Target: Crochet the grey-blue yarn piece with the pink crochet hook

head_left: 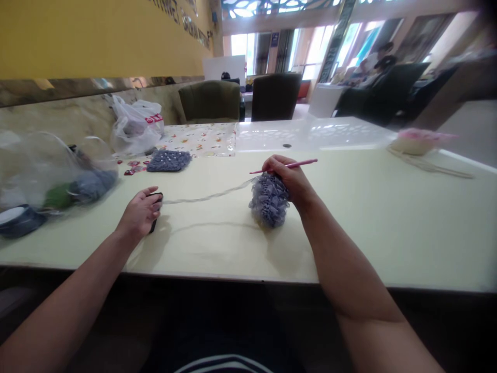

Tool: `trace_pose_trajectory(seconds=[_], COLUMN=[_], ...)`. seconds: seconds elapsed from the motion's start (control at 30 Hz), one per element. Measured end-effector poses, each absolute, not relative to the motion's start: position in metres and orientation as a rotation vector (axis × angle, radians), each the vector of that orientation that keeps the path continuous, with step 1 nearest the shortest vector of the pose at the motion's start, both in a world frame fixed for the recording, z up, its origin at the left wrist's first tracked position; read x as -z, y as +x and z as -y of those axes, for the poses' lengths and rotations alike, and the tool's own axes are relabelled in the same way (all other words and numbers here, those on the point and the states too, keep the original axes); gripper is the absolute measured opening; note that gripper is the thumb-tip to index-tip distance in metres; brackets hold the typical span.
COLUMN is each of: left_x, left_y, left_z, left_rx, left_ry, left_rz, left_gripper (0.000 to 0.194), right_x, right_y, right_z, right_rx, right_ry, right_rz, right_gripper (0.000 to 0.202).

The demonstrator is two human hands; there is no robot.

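Crochet (269, 202), ruffled grey | my right hand (285, 175) grasps it, pink hook (305, 163) | left hand (140, 211) grips black slab (152, 226) | tabletop (217, 248) edge near

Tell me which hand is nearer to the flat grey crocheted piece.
The left hand, on the person's side of the crocheted piece. The right hand is farther away, well to the piece's right.

At six o'clock you wear dark clothing (221, 321), nearly black, its cut lost in shadow. White stripes (229, 356) curve across it at the bottom edge. Your left arm (83, 292), at eight o'clock, and right arm (349, 264), at four, show bare, as do your left hand (140, 211) and right hand (289, 178).
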State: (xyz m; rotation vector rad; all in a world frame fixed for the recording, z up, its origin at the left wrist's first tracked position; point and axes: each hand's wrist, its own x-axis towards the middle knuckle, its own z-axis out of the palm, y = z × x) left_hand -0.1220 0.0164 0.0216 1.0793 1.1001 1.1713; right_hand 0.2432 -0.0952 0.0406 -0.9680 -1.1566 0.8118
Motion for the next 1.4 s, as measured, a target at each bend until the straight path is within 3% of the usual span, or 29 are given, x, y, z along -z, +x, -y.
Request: trace_pose_trajectory(seconds=[0.33, 0.5, 0.6, 0.73, 0.9, 1.1, 1.23, 1.4], left_x=[-0.053, -0.056, -0.059, -0.053, -0.03, -0.015, -0.008, -0.006], left_y=[-0.083, -0.046, -0.027, -0.016, -0.018, -0.027, -0.038, -0.049], left_z=[0.014, 0.024, 0.025, 0.021, 0.006, -0.006, -0.011, -0.006], left_rx=[-1.051, -1.25, -1.485, -1.706, -1.354, -0.945, -1.093, -0.961], left_ry=[0.813, 0.974, 1.234, 2.101, 2.794, 2.427, 2.288, 2.044], left_rz=[-0.523, -0.346, -0.289, -0.531, -1.03, -1.1, -0.938, -0.846], left_gripper=[0.027, 0.022, 0.018, 0.014, 0.027, 0.029, 0.051, 0.046], right_x=[-0.039, -0.039, -0.039, -0.04, -0.042, -0.043, -0.043, -0.043], right_y=[0.24, 0.236, 0.234, 0.232, 0.232, 0.227, 0.226, 0.228], right_z=[0.096, 0.096, 0.096, 0.096, 0.097, 0.098, 0.098, 0.099], right_rx=[-0.849, -0.876, -0.893, -0.885, -0.812, -0.746, -0.728, -0.716], right_ry=[-0.965, -0.949, -0.945, -0.931, -0.925, -0.968, -0.988, -1.015], right_rz=[1.181, 1.192, 1.18, 1.154, 1.15, 1.167, 1.143, 1.124], right_gripper=[0.029, 0.03, 0.029, 0.03, 0.032, 0.032, 0.031, 0.032])
